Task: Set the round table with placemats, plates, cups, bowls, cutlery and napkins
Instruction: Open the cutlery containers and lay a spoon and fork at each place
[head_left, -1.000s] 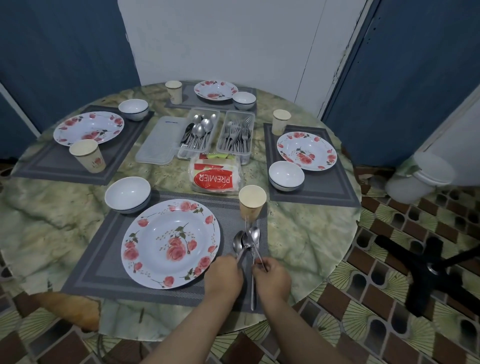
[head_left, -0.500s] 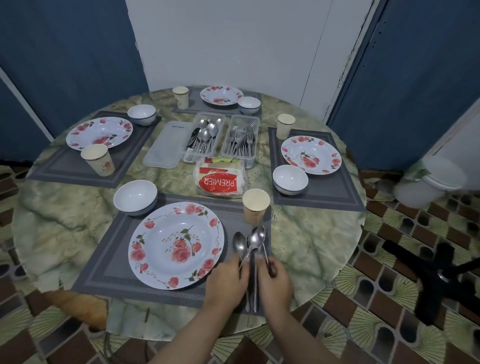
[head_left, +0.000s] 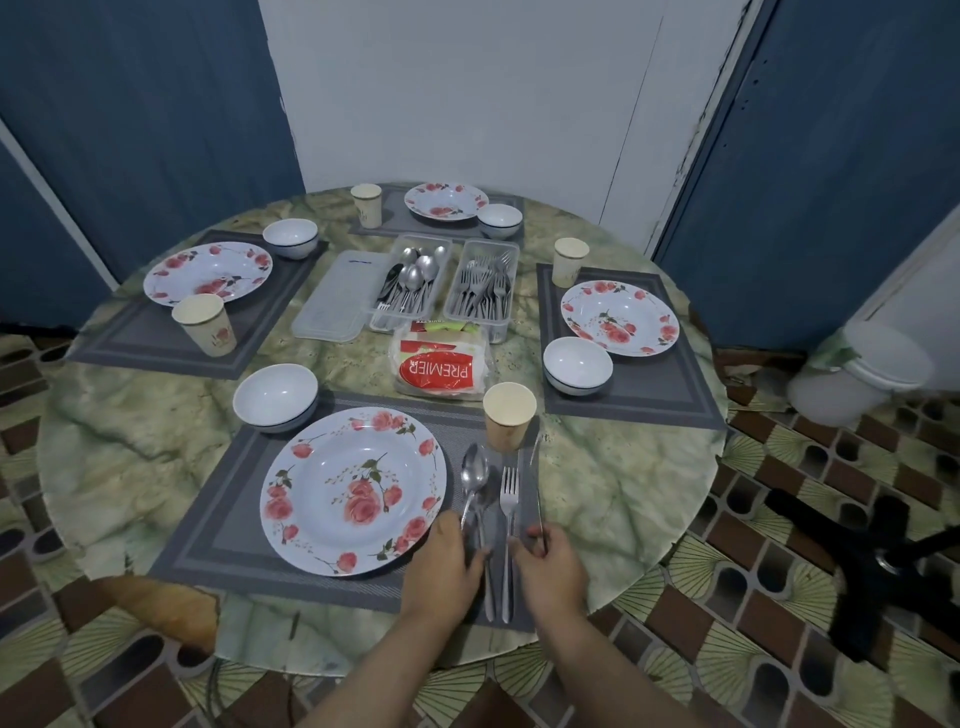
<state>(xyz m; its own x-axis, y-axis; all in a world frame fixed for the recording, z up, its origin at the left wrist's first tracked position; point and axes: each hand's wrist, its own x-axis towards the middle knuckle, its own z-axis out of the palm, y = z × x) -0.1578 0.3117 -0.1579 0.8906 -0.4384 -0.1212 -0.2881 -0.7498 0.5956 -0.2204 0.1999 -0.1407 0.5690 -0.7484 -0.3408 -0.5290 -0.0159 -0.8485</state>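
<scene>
Left hand (head_left: 444, 564) pinched the spoons (head_left: 475, 480) and right hand (head_left: 553, 564) gripped the knife (head_left: 535, 483), fork (head_left: 509, 499) between, all beside the plate (head_left: 353, 491) on the worktop's placemat (head_left: 208, 540); best laid parallel, handles level.

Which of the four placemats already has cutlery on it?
The nearest placemat, under both hands: spoons and a fork lie right of its plate. The other three hold none.

Both hands arrange cutlery right of the plate (head_left: 355, 491): left hand (head_left: 445, 564) on spoons (head_left: 475, 480), right hand (head_left: 549, 564) pinching a knife (head_left: 535, 467), fork (head_left: 508, 499) between.
</scene>
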